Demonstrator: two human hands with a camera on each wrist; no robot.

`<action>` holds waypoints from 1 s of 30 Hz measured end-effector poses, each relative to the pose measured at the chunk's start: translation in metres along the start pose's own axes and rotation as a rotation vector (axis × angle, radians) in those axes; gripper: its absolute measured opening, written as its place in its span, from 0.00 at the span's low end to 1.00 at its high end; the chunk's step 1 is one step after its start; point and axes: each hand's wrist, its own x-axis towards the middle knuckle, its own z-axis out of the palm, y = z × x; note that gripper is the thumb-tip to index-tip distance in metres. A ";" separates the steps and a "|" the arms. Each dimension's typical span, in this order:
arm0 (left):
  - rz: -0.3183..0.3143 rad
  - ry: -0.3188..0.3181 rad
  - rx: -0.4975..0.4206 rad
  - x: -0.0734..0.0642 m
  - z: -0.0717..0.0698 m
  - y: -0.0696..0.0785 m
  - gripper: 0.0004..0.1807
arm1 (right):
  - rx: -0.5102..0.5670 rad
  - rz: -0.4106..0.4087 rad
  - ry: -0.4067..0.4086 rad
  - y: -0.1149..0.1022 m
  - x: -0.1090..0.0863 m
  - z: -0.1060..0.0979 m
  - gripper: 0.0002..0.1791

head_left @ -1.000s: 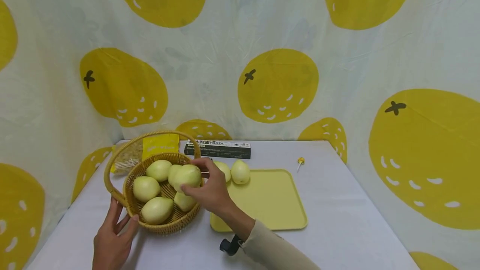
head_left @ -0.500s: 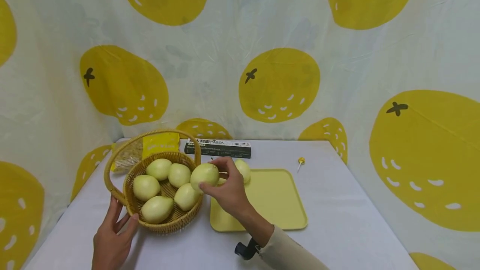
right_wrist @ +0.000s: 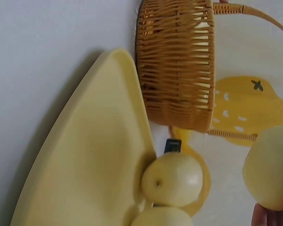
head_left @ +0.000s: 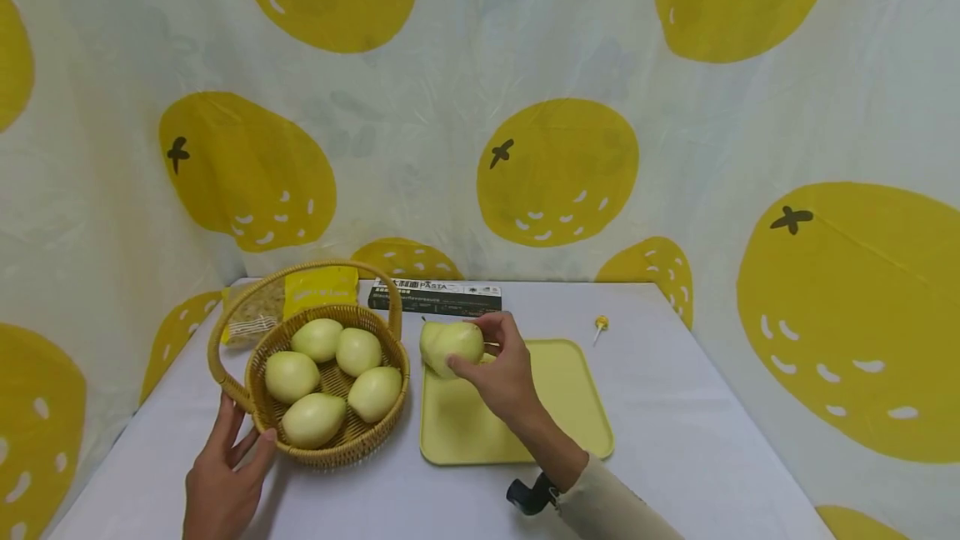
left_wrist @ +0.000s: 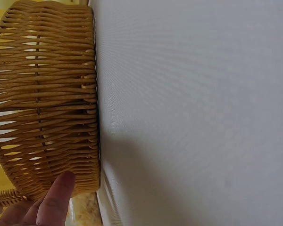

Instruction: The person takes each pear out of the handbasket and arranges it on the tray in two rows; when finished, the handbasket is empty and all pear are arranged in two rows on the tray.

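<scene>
At lower left, the left hand (head_left: 227,469) grips the basket (head_left: 330,457), probably for steadying; at centre, the right hand (head_left: 506,372) holds a pear (head_left: 459,347) above the tray (head_left: 480,433).

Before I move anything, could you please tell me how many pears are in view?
8: five pears in the basket, one pear in the right grip, two pears on the tray; more could be hidden.

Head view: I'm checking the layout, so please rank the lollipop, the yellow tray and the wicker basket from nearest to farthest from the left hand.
1. Wicker basket: touched by the left hand at its near left side.
2. Yellow tray: to the right, past the basket.
3. Lollipop: farthest right, beyond the tray's far right corner.
</scene>
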 end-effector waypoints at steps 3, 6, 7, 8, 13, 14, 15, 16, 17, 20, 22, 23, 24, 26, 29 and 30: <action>0.009 0.004 0.013 0.000 0.000 0.000 0.51 | -0.010 0.020 0.021 0.003 0.001 -0.010 0.32; 0.023 0.013 0.025 0.001 0.000 0.001 0.51 | -0.035 0.038 0.039 0.007 0.003 -0.018 0.32; 0.028 0.014 0.026 0.001 0.000 0.001 0.51 | -0.042 0.040 0.045 0.008 0.003 -0.021 0.33; 0.031 0.015 0.026 0.001 0.000 0.001 0.51 | -0.050 0.043 0.051 0.010 0.004 -0.023 0.33; 0.026 0.015 0.024 0.001 0.000 -0.001 0.51 | -0.077 0.059 0.068 0.014 0.006 -0.033 0.33; 0.023 0.015 0.023 0.001 0.000 -0.001 0.51 | -0.082 0.065 0.071 0.015 0.006 -0.035 0.33; 0.020 0.013 0.020 0.001 0.000 -0.001 0.51 | -0.088 0.069 0.075 0.016 0.007 -0.037 0.33; 0.015 0.011 0.017 0.001 0.000 -0.001 0.51 | -0.092 0.072 0.079 0.017 0.008 -0.039 0.33; 0.013 0.010 0.015 0.001 0.000 -0.001 0.51 | -0.096 0.078 0.084 0.018 0.008 -0.040 0.32; 0.018 0.009 0.010 0.001 0.000 -0.001 0.50 | -0.107 0.094 0.107 0.021 0.011 -0.046 0.32; 0.026 0.013 0.011 0.001 0.000 -0.001 0.50 | -0.111 0.105 0.123 0.024 0.012 -0.050 0.32; 0.031 0.016 0.013 0.001 0.000 -0.001 0.50 | -0.117 0.116 0.130 0.025 0.013 -0.053 0.32; 0.034 0.018 0.015 0.001 0.000 -0.001 0.50 | -0.122 0.122 0.137 0.027 0.013 -0.055 0.32; 0.040 0.017 0.017 0.001 0.001 -0.001 0.50 | -0.139 0.134 0.150 0.030 0.014 -0.060 0.33; 0.043 0.010 0.014 0.000 0.001 -0.001 0.50 | -0.175 0.154 0.170 0.034 0.016 -0.068 0.32; 0.043 0.006 0.012 0.000 0.001 -0.001 0.50 | -0.186 0.158 0.176 0.035 0.016 -0.071 0.32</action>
